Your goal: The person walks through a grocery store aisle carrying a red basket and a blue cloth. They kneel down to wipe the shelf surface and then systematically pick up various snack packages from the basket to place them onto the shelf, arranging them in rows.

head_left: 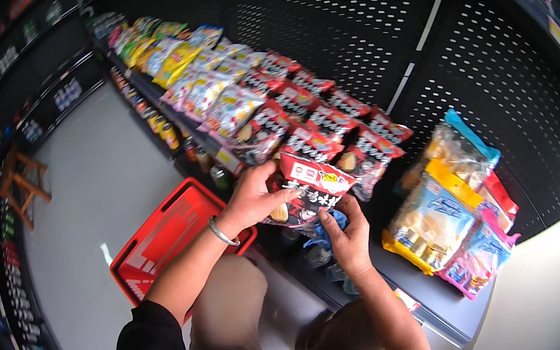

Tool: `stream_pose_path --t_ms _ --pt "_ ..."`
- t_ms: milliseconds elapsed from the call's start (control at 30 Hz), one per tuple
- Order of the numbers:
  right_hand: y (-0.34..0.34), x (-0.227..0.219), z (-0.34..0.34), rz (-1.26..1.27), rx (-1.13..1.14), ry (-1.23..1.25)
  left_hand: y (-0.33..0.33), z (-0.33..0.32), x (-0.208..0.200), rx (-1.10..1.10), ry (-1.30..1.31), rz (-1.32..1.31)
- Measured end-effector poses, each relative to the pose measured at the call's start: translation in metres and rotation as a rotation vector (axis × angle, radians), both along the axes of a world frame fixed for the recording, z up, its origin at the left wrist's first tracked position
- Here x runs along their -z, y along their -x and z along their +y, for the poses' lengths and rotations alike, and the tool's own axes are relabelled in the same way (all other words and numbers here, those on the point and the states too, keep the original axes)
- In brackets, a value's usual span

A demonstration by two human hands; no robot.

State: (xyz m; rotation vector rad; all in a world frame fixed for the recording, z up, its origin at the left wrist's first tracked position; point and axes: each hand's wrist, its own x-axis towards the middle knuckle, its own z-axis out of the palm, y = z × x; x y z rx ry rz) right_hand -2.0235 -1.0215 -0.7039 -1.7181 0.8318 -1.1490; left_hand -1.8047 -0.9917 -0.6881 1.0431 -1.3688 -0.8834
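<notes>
A red and black snack bag [300, 193] is held upright in front of the shelf, between both of my hands. My left hand [253, 196], with a silver bangle on its wrist, is closed on the bag's left side, thumb across the front. On the right edge, my right hand [346, 235] grips it with the thumb on the lower corner. A crumpled blue cloth [324, 231] shows just under the bag by my right hand; whether that hand holds it too I cannot tell. Behind the bag stand several matching red and black bags [370, 151] in rows.
White and pink snack bags [232, 110] and a yellow bag [177, 64] line the shelf leftward. Larger bread-like packs [434, 218] stand at the right. A red shopping basket [168, 231] sits on the floor, left of my knees. A wooden stool [22, 178] is farther left.
</notes>
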Motion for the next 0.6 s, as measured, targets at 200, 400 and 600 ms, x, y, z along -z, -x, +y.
stream_pose_path --t_ms 200,400,600 --pt "-0.020 0.003 0.015 0.091 -0.137 -0.009 -0.075 0.079 0.074 -0.461 -0.046 0.430" --pt "-0.009 0.018 0.011 0.193 -0.195 -0.054 -0.147 0.136 0.174 -0.866 -0.159 0.349" --pt "-0.012 0.008 0.011 0.193 -0.170 -0.041 -0.196 0.138 0.272 -1.311 -0.556 0.253"
